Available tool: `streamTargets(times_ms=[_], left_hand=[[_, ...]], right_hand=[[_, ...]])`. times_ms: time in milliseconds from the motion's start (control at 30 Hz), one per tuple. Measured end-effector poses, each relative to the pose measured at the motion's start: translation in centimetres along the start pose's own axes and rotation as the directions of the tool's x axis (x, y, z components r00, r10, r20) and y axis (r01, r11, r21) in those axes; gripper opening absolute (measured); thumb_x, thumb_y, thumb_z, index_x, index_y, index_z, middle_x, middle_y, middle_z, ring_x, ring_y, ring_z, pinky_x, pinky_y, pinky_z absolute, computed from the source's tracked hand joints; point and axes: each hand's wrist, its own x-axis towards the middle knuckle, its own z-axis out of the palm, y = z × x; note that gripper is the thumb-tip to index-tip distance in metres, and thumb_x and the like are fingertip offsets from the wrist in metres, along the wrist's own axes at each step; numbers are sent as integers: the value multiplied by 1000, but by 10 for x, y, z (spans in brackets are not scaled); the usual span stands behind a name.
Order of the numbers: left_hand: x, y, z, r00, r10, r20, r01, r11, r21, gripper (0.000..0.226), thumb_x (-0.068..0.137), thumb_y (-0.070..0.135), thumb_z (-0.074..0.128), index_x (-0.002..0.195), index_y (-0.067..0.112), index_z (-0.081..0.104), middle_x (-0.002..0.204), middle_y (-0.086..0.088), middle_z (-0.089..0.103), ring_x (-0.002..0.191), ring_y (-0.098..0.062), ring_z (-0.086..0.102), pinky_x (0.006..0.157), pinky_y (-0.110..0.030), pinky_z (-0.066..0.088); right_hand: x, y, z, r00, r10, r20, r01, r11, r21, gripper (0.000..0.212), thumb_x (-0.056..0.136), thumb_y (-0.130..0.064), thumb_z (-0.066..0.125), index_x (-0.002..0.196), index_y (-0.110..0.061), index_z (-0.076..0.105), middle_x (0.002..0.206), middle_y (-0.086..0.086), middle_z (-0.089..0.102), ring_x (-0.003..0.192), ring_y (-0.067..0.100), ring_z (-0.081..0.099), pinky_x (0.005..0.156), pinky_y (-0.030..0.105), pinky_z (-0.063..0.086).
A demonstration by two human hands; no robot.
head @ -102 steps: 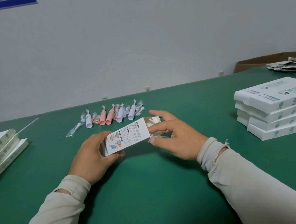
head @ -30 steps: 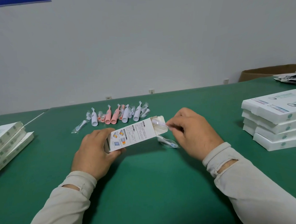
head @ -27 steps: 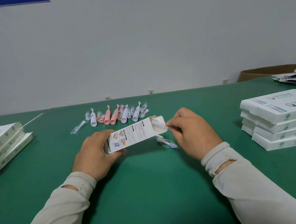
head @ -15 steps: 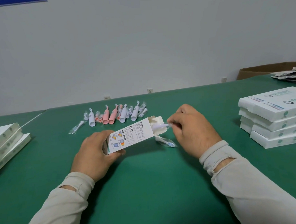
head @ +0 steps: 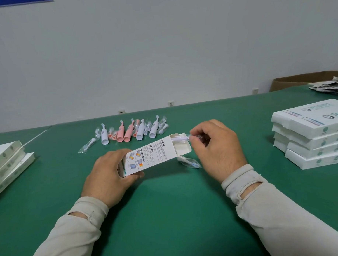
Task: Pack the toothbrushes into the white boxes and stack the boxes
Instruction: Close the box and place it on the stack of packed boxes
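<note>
- The white box (head: 152,156) lies tilted in the middle of the green table (head: 177,213), its long axis running from the near left up to the far right, open end with its flaps toward the right hand
- The left hand (head: 108,176) grips the closed lower-left end, fingers curled round it from behind and thumb under the printed face
- The right hand (head: 216,145) is just beyond the open end, fingers curled, thumb and forefinger pinching a wrapped brush head (head: 181,139) whose white stem points left into the mouth of the box
- Inside the open end only a white card lining and the tip of that stem can be seen; anything deeper is hidden
- A second wrapped brush head (head: 190,163) lies on the table below the right fingers, just under the box flap
- Beyond both hands, toward the wall, is a row of white and pink toothbrushes (head: 129,132) with small wrapped heads among them, their narrow ends pointing away
- Well right of the right hand stands a stack of white boxes (head: 310,134), several layers high
- Well left of the left hand lie more boxes (head: 8,164) stacked at the table edge
- Behind is a plain pale wall (head: 161,51); at the far right a brown cardboard carton (head: 300,81) and a heap of printed papers (head: 329,86)
</note>
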Motion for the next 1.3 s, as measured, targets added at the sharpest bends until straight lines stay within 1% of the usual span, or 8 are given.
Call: streamTargets(times_ms=[200,433,600,800,1067,1167,1233,1300], left_hand=[[-1,3,1,1000,19,16,-20,1000,24,53,70,50,83,114,48,54,98,30,51,97,-12,49,84,-40,48],[-1,6,1,998,32,49,-32,999,8,52,69,50,82,114,48,56,104,24,57,101,-13,52,86,-43,50],[-1,5,1,999,20,50,-20,1000,-3,51,68,52,82,110,52,54,102,25,57,98,-12,52,83,-43,50],[-2,8,0,998,21,57,-21,1000,-2,51,68,50,83,111,50,55,102,24,57,99,-12,53,85,-43,50],[-3,9,1,998,23,64,-22,1000,-18,53,67,48,84,110,53,53,103,24,57,99,-14,52,86,-41,49],[-3,9,1,999,-2,44,3,1000,-29,52,68,49,84,108,56,51,101,23,57,98,-13,52,84,-40,48],[-2,8,1,999,-24,26,24,999,-24,50,68,48,84,107,53,53,99,21,58,96,-15,52,82,-42,49],[-1,6,0,999,-45,11,45,999,-16,48,69,47,83,109,46,58,99,18,60,95,-17,53,82,-44,49]], right_hand=[[-9,-5,14,984,-44,174,22,992,124,14,91,-17,66,96,-24,77,97,-17,54,88,1,58,81,12,48],[-7,3,16,981,167,99,-181,971,153,13,85,-26,72,74,-30,65,69,-28,61,59,-1,54,60,23,45],[-8,3,18,989,87,120,-104,983,149,20,86,-18,71,72,-32,67,89,-18,56,66,-1,51,68,20,45],[-8,0,13,989,37,140,-45,998,52,14,84,-20,67,75,-31,66,70,-20,52,66,2,50,70,31,52],[-9,-7,17,888,-23,460,-4,998,58,33,86,-6,41,93,-39,40,94,-11,50,90,3,47,80,26,40],[-5,-1,16,947,3,321,-100,954,284,29,85,-12,41,94,-39,47,95,-16,68,96,2,62,80,23,48],[0,10,14,991,109,84,-132,926,354,22,84,-21,47,92,-41,52,86,-17,70,78,-4,63,71,17,48],[5,25,11,975,219,-24,-205,942,268,15,85,-23,52,89,-38,55,77,-12,65,61,1,55,68,26,51]])
